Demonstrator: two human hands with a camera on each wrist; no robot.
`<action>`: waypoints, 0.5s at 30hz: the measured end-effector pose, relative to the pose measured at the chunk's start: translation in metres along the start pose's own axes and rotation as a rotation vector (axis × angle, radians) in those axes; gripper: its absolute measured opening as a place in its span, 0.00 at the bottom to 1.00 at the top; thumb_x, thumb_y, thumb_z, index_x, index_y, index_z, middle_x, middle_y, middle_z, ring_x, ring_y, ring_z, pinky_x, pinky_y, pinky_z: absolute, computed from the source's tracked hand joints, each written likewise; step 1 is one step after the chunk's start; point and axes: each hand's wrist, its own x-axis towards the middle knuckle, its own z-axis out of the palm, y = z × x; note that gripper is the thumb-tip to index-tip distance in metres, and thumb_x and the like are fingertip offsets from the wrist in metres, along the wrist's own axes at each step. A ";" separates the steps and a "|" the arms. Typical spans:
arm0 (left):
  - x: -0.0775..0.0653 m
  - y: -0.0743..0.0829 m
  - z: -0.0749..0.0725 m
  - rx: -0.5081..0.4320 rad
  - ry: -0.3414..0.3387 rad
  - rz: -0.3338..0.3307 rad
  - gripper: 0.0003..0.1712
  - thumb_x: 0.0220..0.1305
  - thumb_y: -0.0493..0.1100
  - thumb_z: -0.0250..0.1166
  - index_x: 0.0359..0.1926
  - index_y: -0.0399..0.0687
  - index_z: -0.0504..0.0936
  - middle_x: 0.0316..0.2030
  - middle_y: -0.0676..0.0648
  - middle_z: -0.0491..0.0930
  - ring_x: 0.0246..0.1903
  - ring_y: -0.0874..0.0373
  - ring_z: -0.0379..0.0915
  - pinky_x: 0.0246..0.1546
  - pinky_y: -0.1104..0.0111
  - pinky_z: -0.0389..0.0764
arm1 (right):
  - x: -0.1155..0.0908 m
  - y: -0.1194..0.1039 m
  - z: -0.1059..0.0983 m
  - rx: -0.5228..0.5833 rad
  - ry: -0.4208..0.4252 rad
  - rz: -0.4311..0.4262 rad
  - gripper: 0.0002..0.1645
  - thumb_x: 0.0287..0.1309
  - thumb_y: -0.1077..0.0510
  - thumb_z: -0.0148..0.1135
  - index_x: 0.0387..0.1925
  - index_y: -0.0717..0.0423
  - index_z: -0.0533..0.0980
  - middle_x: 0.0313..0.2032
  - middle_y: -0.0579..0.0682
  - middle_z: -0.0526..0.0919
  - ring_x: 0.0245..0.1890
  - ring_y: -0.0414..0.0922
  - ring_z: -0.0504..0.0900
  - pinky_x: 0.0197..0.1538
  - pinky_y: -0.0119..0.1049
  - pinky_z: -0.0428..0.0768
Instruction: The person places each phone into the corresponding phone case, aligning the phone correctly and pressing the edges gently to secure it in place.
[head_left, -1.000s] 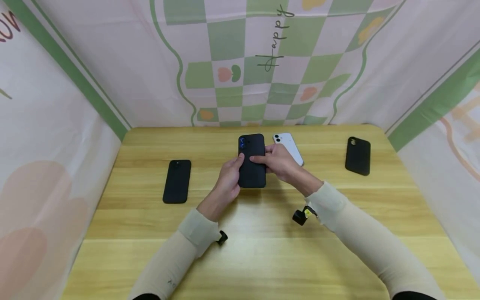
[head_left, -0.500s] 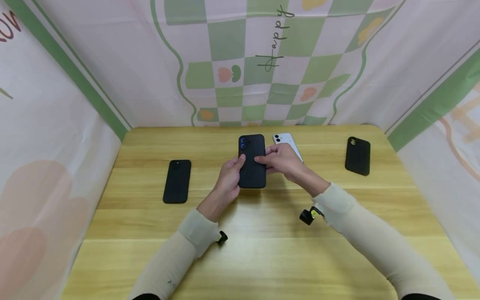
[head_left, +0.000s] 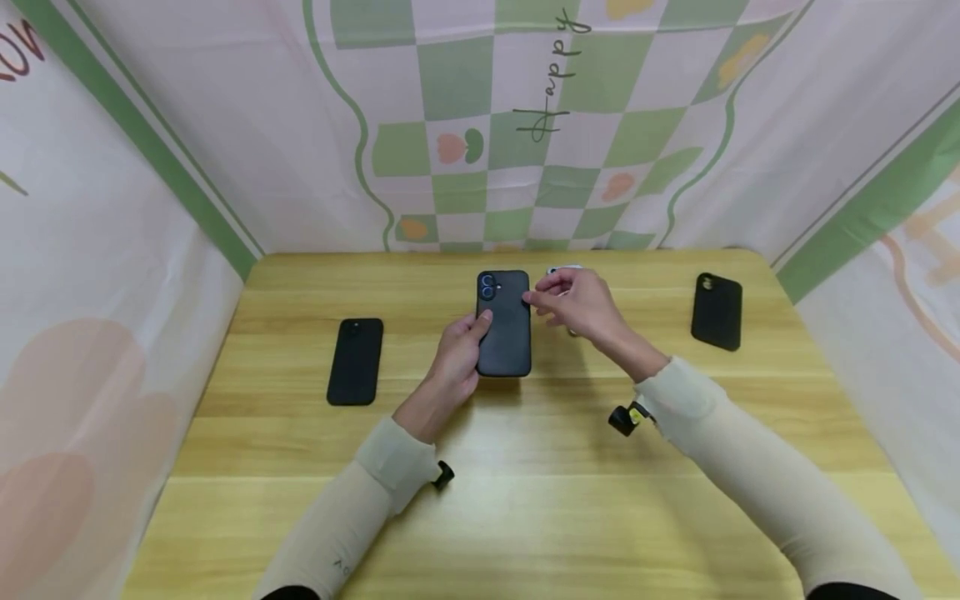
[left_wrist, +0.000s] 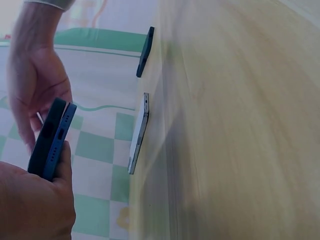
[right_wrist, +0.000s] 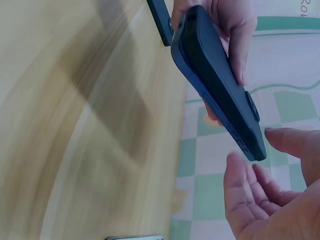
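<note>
My left hand (head_left: 456, 354) grips a dark blue phone (left_wrist: 61, 137) with a black phone case (head_left: 506, 337) over its back, thumb on the case. The camera end points away from me. In the left wrist view a gap shows between case and phone at the bottom end. My right hand (head_left: 585, 312) is beside the upper right corner, fingers loosely bent. In the right wrist view its thumb and fingers flank that corner, apart from it and holding nothing. A white phone (left_wrist: 140, 131) lies on the table behind the right hand, mostly covered by it in the head view.
A black phone (head_left: 355, 362) lies face down at the left of the wooden table (head_left: 502, 500). Towards the back right lies another black phone case (head_left: 716, 312) with a camera cutout. Printed cloth (head_left: 457, 83) hangs along the back and both sides.
My right hand has let go of the case's right edge and moved up towards its top corner, covering more of the white phone. My left hand keeps its grip, nearly still.
</note>
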 end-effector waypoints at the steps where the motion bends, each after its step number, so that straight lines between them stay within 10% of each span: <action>1: 0.000 0.000 0.000 0.003 -0.001 -0.001 0.24 0.86 0.45 0.51 0.71 0.33 0.74 0.64 0.39 0.81 0.64 0.50 0.78 0.66 0.57 0.80 | 0.002 0.000 -0.001 -0.001 0.001 -0.004 0.25 0.68 0.50 0.72 0.54 0.65 0.81 0.47 0.63 0.87 0.45 0.57 0.90 0.39 0.35 0.90; 7: -0.001 -0.001 0.002 0.024 -0.002 -0.002 0.23 0.85 0.44 0.54 0.69 0.32 0.75 0.63 0.37 0.82 0.62 0.50 0.80 0.63 0.58 0.83 | 0.012 -0.002 -0.001 0.077 -0.039 0.024 0.32 0.72 0.48 0.68 0.64 0.68 0.77 0.55 0.65 0.86 0.48 0.52 0.90 0.46 0.37 0.91; 15: -0.005 -0.001 0.005 0.047 -0.040 -0.013 0.23 0.84 0.43 0.55 0.69 0.32 0.76 0.60 0.36 0.83 0.58 0.50 0.82 0.59 0.58 0.86 | 0.018 -0.002 0.001 0.193 -0.010 0.068 0.23 0.71 0.52 0.71 0.52 0.71 0.83 0.32 0.48 0.91 0.30 0.40 0.90 0.45 0.41 0.91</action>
